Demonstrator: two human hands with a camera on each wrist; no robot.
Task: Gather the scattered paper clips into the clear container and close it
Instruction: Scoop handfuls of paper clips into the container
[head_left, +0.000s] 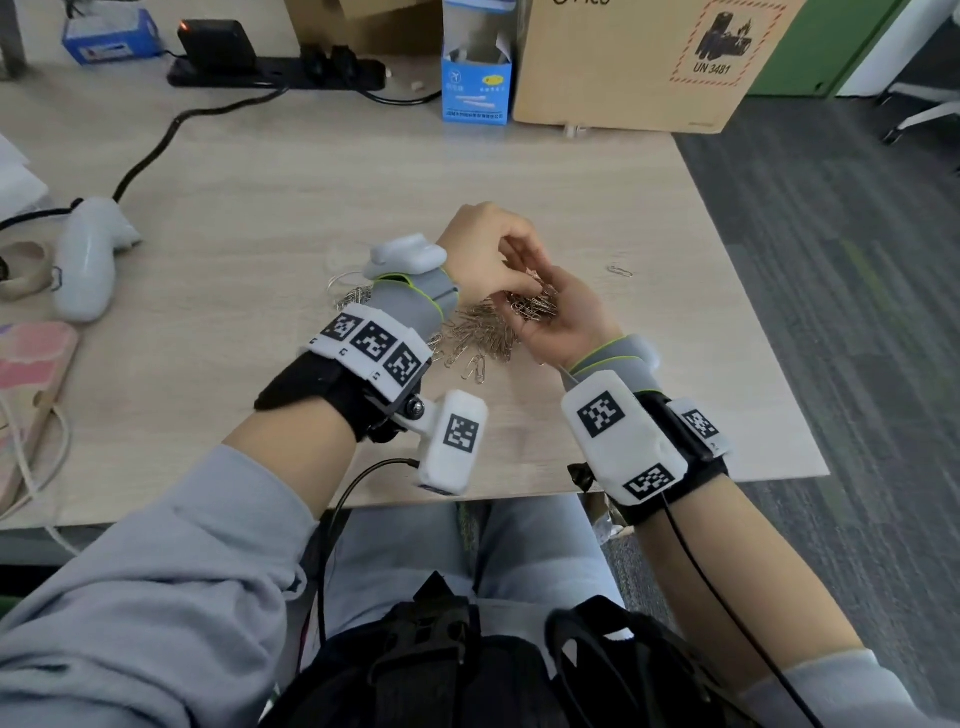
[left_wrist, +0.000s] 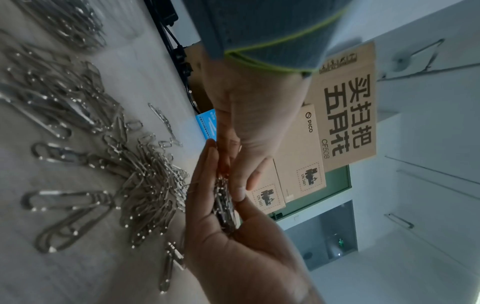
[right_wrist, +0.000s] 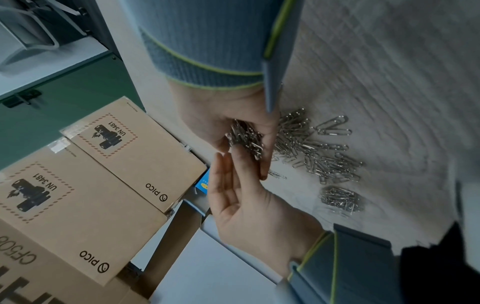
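Light, slippery paper clips (head_left: 535, 306) heap in my cupped right hand (head_left: 569, 335). My left hand (head_left: 483, 249) dips its fingertips in, pinch unclear. They'd tangle, so they're best scooped in bunches from underneath.

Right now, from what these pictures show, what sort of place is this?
Probably an office or workroom: a wooden desk with a power strip, cardboard shipping boxes at its far edge, and grey carpet beside it.

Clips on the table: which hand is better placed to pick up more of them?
Left. The left hand has straight fingers, apparently free, close to the pile; the right hand is cupped around a handful of clips.
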